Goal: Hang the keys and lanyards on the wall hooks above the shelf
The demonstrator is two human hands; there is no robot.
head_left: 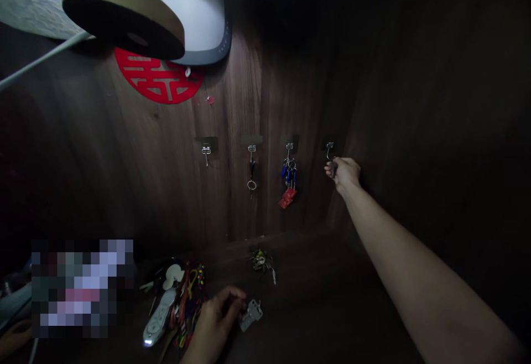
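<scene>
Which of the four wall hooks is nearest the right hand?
The rightmost hook: the right hand is just below it. The others sit farther left: a bare one, one carrying a metal ring, one carrying red pieces.

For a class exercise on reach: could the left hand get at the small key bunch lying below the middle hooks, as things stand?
Probably yes: the left hand is close to the key bunch, with nothing visible between them. Whether it grips the grey metal piece by its thumb is unclear.
</scene>
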